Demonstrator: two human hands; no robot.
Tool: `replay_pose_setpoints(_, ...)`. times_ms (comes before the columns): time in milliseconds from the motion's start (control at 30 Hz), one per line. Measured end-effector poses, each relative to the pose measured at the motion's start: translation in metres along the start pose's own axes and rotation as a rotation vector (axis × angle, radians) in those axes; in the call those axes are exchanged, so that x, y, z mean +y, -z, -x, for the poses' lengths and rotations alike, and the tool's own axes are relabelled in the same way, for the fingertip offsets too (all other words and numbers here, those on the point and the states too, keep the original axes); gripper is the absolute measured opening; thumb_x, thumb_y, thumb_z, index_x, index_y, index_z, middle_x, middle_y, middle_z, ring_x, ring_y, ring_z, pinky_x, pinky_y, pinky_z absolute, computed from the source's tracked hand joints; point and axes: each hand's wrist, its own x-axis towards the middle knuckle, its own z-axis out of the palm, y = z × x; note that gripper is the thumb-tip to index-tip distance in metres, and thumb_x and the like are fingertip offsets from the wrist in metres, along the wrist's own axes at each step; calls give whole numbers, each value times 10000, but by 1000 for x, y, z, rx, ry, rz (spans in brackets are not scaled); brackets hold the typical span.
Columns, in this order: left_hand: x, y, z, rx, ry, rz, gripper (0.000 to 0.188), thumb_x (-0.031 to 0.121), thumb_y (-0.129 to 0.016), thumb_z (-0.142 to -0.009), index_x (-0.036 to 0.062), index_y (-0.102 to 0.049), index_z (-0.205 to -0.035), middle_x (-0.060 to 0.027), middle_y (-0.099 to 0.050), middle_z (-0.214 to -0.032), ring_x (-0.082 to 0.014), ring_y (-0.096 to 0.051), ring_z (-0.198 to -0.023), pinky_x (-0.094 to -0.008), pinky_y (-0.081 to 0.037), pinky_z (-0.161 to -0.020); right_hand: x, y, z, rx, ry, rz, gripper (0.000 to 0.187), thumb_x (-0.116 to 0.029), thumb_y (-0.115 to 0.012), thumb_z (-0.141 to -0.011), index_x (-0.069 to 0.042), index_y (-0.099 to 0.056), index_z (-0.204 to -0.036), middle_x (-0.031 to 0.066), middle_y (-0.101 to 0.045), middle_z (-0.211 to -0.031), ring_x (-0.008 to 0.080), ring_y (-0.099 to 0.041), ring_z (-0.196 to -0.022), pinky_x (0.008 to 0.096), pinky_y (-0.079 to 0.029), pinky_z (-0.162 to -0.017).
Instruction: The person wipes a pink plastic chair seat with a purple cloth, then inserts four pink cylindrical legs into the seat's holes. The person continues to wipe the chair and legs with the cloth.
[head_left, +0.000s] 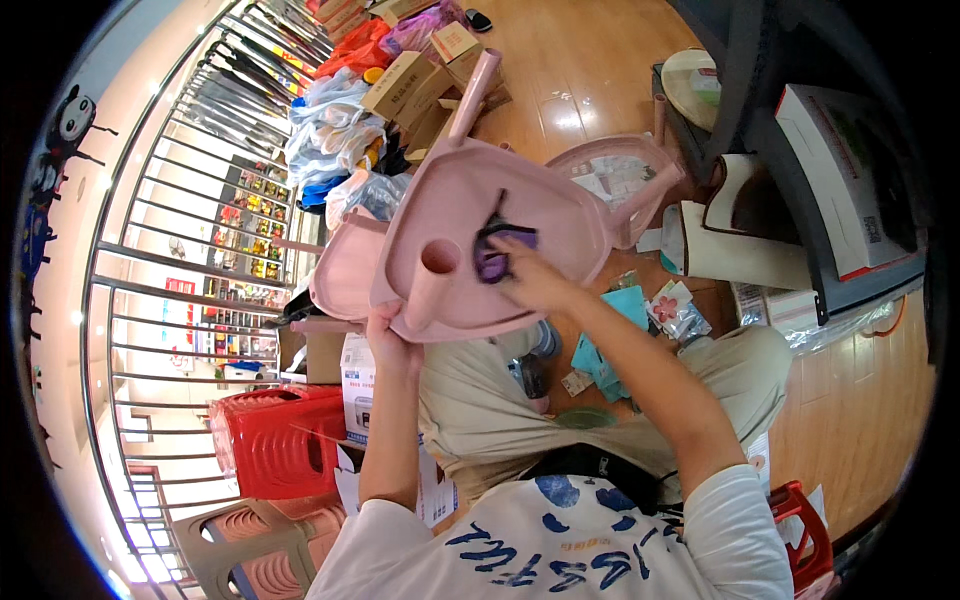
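A pink plastic shelf tray [560,215] with rounded corners and a raised rim is tilted up in front of me, above my lap. A hollow pink tube [432,285] stands up from its near left corner, and another pink pole [475,95] rises at the far corner. My left hand [392,335] is closed on the tray's near left edge, by the tube. On the tray's surface lies a small purple and black bundle [493,262] with a dark strap, its kind unclear. My right hand [525,275] reaches over the tray with its fingers closed on that bundle.
More pink trays [350,265] stand behind, left and right. Cardboard boxes [405,85] and plastic bags [335,125] lie beyond, beside a metal railing [180,250]. Red plastic stools [280,440] are at left. A white box [835,180] rests on a dark rack at right.
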Motion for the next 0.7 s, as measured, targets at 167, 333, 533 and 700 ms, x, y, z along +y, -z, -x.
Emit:
replay_pose_setpoints(167,-6,25,-11,-116,22,-23,349,153,-490,-763,-1,-535,-1073,-116,-602,-1028,-225,-579,-964,-353,-463,-862,-59,-19,1,-352,189,41,500,-294,-457,-871,64,-514,-1216,240,-362,-1398,384,-365,-1283,413,-297,-1075)
replay_pose_setpoints(333,11,-6,9,-38,8,4,365,173,-455,-802,-1,-534,-1113,-118,-599,-1081,-222,-588,-974,-345,-470,-862,-9,24,4,-203,137,387,469,-260,-445,-875,54,-491,-1220,251,-412,-1347,417,-386,-1238,423,-274,-1080)
replay_pose_setpoints(533,15,9,6,-177,-4,42,470,153,-475,-769,-23,-477,-1205,-138,-578,-1130,-251,-574,-1037,-375,-466,-900,-77,4,17,-339,481,286,677,-499,-457,-867,90,-530,-1194,228,-382,-1391,365,-325,-1312,462,-221,-1102)
replay_pose_setpoints(700,13,9,4,-20,-27,55,402,135,-487,-771,-15,-499,-1144,-124,-590,-1069,-240,-582,-991,-370,-465,-892,-45,15,-2,-322,135,443,833,-617,-368,-868,138,-511,-1189,236,-379,-1393,359,-326,-1316,460,-224,-1097)
